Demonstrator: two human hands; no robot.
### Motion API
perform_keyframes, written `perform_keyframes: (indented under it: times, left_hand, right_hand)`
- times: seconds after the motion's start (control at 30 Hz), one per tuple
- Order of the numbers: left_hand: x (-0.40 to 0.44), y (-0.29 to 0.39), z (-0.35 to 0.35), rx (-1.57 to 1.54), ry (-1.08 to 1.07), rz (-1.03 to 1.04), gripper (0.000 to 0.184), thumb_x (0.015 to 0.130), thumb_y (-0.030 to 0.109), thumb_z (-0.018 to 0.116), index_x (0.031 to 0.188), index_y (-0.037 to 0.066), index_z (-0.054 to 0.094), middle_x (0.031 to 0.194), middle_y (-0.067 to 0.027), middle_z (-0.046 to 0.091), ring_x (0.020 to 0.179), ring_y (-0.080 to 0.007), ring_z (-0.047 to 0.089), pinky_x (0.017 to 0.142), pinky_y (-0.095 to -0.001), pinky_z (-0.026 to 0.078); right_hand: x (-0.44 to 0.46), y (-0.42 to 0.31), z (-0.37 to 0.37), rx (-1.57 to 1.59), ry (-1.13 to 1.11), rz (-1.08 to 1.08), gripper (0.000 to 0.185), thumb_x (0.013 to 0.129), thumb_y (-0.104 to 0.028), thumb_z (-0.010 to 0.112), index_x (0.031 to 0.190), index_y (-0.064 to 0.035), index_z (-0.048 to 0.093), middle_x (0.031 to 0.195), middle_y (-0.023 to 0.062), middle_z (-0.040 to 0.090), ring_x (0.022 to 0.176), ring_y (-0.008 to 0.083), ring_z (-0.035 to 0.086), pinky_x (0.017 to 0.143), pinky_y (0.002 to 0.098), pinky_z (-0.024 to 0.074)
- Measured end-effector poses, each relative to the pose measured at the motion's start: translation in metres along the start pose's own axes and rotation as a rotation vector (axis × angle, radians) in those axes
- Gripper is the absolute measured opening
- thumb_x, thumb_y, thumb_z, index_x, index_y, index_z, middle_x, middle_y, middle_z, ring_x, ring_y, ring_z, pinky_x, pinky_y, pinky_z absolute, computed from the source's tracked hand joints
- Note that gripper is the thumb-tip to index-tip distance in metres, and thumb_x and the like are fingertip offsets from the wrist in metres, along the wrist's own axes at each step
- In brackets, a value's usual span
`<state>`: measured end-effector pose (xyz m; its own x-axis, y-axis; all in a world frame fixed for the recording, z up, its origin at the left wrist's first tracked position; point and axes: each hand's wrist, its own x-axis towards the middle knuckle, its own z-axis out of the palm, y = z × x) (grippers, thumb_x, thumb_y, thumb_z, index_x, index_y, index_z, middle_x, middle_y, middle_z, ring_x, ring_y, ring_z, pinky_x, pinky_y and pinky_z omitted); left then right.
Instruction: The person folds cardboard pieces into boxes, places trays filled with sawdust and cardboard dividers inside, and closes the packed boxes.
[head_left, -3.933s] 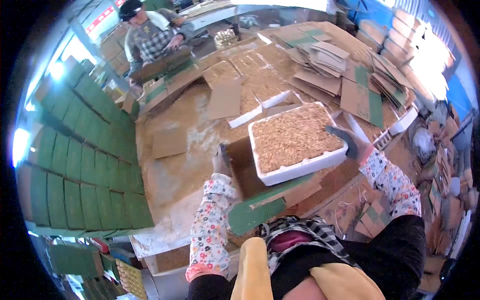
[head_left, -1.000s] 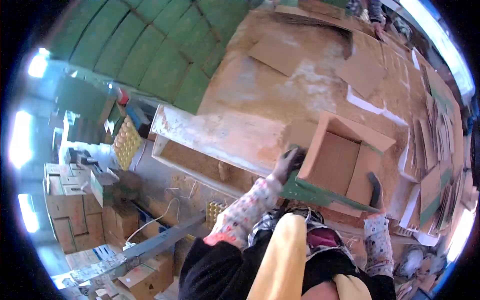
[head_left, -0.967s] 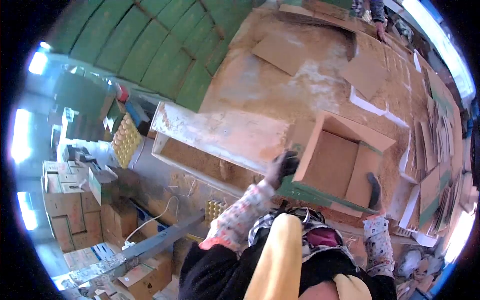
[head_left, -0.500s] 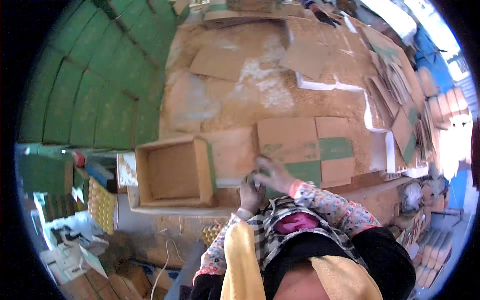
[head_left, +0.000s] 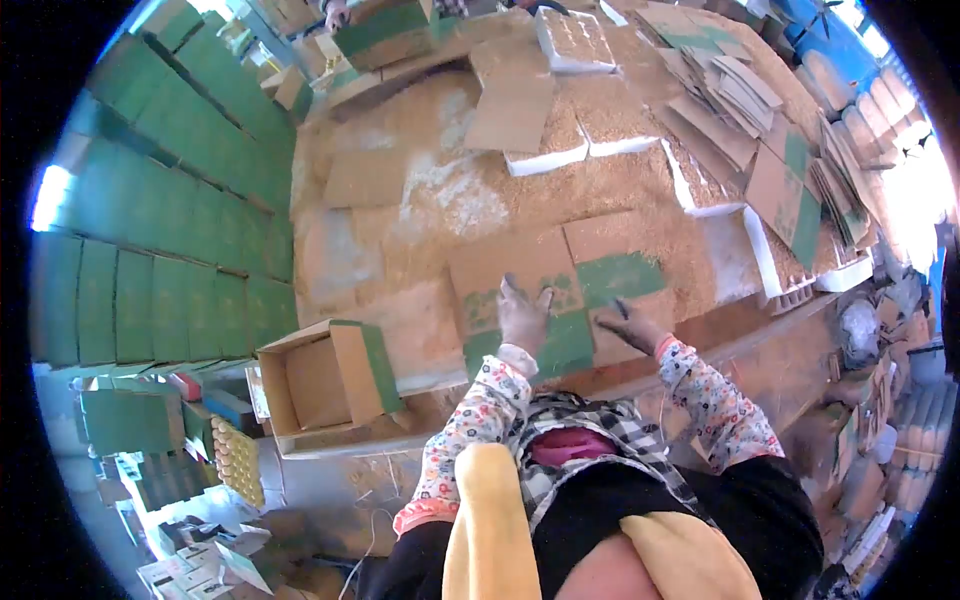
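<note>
Flat on the worktable in front of me lies a brown cardboard sheet with a green band (head_left: 500, 262), perhaps a flattened carton. My left hand (head_left: 524, 316), in a greyish glove, rests over the green part with its fingers spread. My right hand (head_left: 636, 327), gloved too, is open at the lower right part of the cardboard, fingers apart. Nothing shows in either hand. To the left an open cardboard box (head_left: 357, 375) with a green side stands at the table's front edge, its inside facing up.
Green cartons (head_left: 160, 290) are stacked high along the left. White foam trays (head_left: 545, 160) filled with brown granular material lie beyond the cardboard, with loose cardboard pieces (head_left: 715, 90) at right. At the far side, another person's hand (head_left: 337, 14) is by a green box (head_left: 385, 35).
My hands, close together before, have moved apart and now spread over the cardboard. The view has shifted, and another person's hand and a green box now show at the far side.
</note>
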<state>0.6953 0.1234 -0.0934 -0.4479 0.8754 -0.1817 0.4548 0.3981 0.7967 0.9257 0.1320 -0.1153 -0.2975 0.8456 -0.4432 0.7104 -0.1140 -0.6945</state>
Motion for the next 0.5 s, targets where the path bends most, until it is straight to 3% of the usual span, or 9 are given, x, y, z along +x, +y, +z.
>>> perform_keyframes:
  times: [0.03,0.07,0.13,0.17,0.27,0.3,0.37,0.47,0.5]
  left_hand:
    - [0.004,-0.007,0.001,0.241,0.127,0.071,0.072,0.071,0.039,0.066,0.122,-0.004,0.037,0.118,-0.0233,0.047,0.11,-0.0399,0.043,0.093,-0.0428,0.037]
    - [0.011,-0.022,-0.005,0.475,0.275,0.144,0.07,0.072,0.039,0.066,0.12,-0.003,0.039,0.119,-0.0222,0.047,0.11,-0.0407,0.043,0.093,-0.041,0.038]
    - [0.018,-0.051,-0.026,0.572,0.489,0.122,0.072,0.07,0.039,0.067,0.122,-0.001,0.038,0.113,-0.0192,0.052,0.104,-0.0368,0.049,0.089,-0.0399,0.041]
    - [0.02,-0.083,-0.021,0.464,0.463,0.032,0.073,0.07,0.037,0.069,0.123,0.0,0.037,0.111,-0.018,0.054,0.102,-0.0351,0.05,0.088,-0.0403,0.041]
    - [0.062,-0.208,0.023,-0.13,0.255,-0.031,0.077,0.067,0.032,0.074,0.125,0.002,0.035,0.105,-0.0144,0.057,0.098,-0.0301,0.055,0.085,-0.0415,0.043]
    - [0.028,-0.1,-0.027,-0.488,-0.012,-0.307,0.075,0.066,0.026,0.076,0.124,0.001,0.035,0.103,-0.0146,0.058,0.092,-0.03,0.057,0.08,-0.0393,0.045]
    - [0.05,-0.12,-0.028,-0.011,0.134,-0.254,0.056,0.07,0.015,0.071,0.116,-0.001,0.044,0.099,-0.0114,0.059,0.085,-0.022,0.058,0.075,-0.0322,0.047]
    - [0.023,-0.045,-0.065,-0.378,0.279,-0.013,0.039,0.074,0.007,0.065,0.109,-0.004,0.05,0.098,-0.0086,0.059,0.085,-0.016,0.057,0.075,-0.0282,0.046]
    - [0.014,-0.021,-0.077,-0.505,0.276,0.085,0.035,0.076,0.004,0.062,0.108,-0.004,0.051,0.098,-0.0079,0.058,0.086,-0.0148,0.056,0.075,-0.0274,0.045]
  right_hand:
    - [0.013,0.012,-0.012,0.156,0.064,0.035,0.076,0.079,-0.052,0.053,0.128,0.0038,0.036,0.135,0.023,0.031,0.126,0.0336,0.03,0.103,0.0378,0.0256]
    - [0.021,0.032,-0.022,-0.173,0.159,0.013,0.079,0.076,-0.05,0.057,0.13,0.0011,0.032,0.135,0.0231,0.031,0.126,0.0332,0.03,0.103,0.0398,0.0262]
    - [0.017,0.043,-0.018,-0.408,0.329,0.193,0.086,0.07,-0.048,0.063,0.133,-0.0023,0.027,0.135,0.023,0.031,0.126,0.0331,0.03,0.102,0.0429,0.0282]
    - [0.003,0.037,-0.014,-0.3,0.374,0.395,0.088,0.069,-0.048,0.064,0.134,-0.0031,0.026,0.135,0.0229,0.031,0.126,0.0335,0.029,0.101,0.0441,0.0296]
    - [-0.005,0.046,-0.023,-0.2,0.312,0.222,0.096,0.064,-0.053,0.067,0.134,-0.0025,0.024,0.133,0.0259,0.031,0.126,0.0358,0.028,0.101,0.0436,0.0291]
    - [0.0,0.048,-0.034,-0.228,0.298,0.171,0.095,0.066,-0.052,0.067,0.134,-0.0009,0.025,0.131,0.0254,0.034,0.124,0.0353,0.031,0.101,0.0426,0.0301]
    - [0.003,0.058,-0.051,-0.12,0.255,0.083,0.091,0.069,-0.05,0.066,0.132,0.0023,0.027,0.128,0.0242,0.039,0.119,0.0335,0.037,0.099,0.0401,0.0319]
    - [0.026,0.064,-0.078,0.683,0.209,-0.069,0.083,0.076,-0.045,0.063,0.13,0.0071,0.028,0.123,0.0214,0.046,0.112,0.029,0.044,0.097,0.0354,0.0342]
    - [0.026,0.043,-0.095,0.712,0.407,-0.126,0.077,0.079,-0.043,0.06,0.129,0.0079,0.03,0.121,0.0194,0.047,0.11,0.0258,0.046,0.095,0.0335,0.0359]
